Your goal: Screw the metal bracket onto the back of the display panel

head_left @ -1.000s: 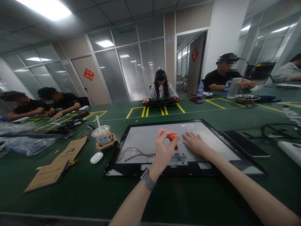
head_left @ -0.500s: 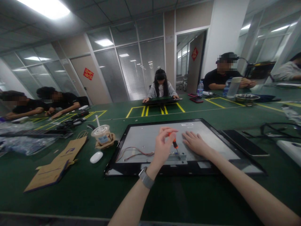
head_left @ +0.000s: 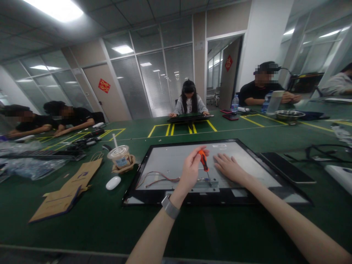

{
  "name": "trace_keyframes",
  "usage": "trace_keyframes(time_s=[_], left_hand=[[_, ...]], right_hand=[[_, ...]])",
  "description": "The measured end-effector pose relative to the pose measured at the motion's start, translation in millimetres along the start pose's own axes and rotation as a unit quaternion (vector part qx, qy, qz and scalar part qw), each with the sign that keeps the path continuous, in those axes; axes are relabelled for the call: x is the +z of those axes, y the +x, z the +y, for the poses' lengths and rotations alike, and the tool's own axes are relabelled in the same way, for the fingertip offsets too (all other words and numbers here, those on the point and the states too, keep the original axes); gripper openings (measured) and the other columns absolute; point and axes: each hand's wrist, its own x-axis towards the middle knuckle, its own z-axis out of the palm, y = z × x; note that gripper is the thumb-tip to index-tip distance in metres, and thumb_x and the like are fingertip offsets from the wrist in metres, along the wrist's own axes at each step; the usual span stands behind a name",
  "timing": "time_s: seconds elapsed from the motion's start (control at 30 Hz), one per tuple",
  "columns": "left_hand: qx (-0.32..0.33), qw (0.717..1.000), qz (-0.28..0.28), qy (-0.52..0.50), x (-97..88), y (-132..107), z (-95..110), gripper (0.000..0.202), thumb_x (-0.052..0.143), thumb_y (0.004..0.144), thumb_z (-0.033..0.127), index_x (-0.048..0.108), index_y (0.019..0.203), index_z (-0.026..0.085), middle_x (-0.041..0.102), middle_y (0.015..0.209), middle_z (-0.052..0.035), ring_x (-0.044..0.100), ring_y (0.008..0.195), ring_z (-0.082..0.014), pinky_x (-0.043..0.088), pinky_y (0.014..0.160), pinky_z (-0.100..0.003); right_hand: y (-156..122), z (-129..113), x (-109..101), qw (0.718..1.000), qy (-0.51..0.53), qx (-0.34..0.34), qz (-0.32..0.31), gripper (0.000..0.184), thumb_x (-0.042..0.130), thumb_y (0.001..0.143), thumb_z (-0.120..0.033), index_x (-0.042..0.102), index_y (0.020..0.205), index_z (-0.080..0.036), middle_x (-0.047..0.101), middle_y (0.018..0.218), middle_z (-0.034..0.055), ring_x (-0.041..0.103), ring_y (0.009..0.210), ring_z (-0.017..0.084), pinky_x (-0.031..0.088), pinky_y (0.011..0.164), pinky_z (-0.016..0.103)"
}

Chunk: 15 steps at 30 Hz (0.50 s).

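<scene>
My left hand (head_left: 192, 165) is closed on the orange and black handle of a screwdriver (head_left: 203, 161), whose shaft slants down to a small metal bracket (head_left: 211, 183). That bracket sits near the close edge of a flat display panel (head_left: 165, 161) with a black frame and a grey back. My right hand (head_left: 229, 167) lies flat on the panel's back, fingers spread, to the right of the screwdriver. Thin coloured wires (head_left: 162, 177) run left from the bracket area across the panel. Where exactly the screwdriver's tip meets the bracket is too small to tell.
Left of the panel are a white mouse (head_left: 113, 183), a lidded drink cup (head_left: 120, 157) and a brown paper bag (head_left: 66, 198). On the right lie a black phone-like slab (head_left: 287, 167) and black cables (head_left: 327, 152). Across the green table a person (head_left: 189, 101) holds another panel.
My left fingers have shifted on the screwdriver, from raised and loosely around its handle to closer about it, and more of the orange handle shows. My right hand stays in place.
</scene>
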Motion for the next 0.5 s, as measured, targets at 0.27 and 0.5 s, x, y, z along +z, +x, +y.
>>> trace_keyframes(time_s=[0.27, 0.5], left_hand=[[0.040, 0.996, 0.026, 0.082, 5.4, -3.5, 6.1, 0.016, 0.072, 0.081, 0.030, 0.075, 0.093, 0.019, 0.061, 0.092, -0.0049, 0.060, 0.083, -0.0153, 0.051, 0.077, -0.029], [0.087, 0.990, 0.033, 0.105, 4.6, -7.0, 7.2, 0.030, 0.044, 0.099, 0.028, 0.070, 0.111, 0.018, 0.066, 0.107, -0.0093, 0.062, 0.101, -0.0188, 0.047, 0.095, -0.035]], right_hand=[[-1.3, -2.4, -3.4, 1.000, -0.008, -0.002, -0.007, 0.057, 0.024, 0.099, -0.039, 0.043, 0.148, -0.016, 0.039, 0.154, 0.0186, 0.035, 0.140, 0.037, 0.032, 0.108, 0.060], [0.1, -0.9, 0.4, 1.000, -0.006, 0.001, 0.008, 0.056, 0.024, 0.099, -0.041, 0.044, 0.148, -0.019, 0.042, 0.153, 0.0165, 0.036, 0.140, 0.035, 0.032, 0.108, 0.059]])
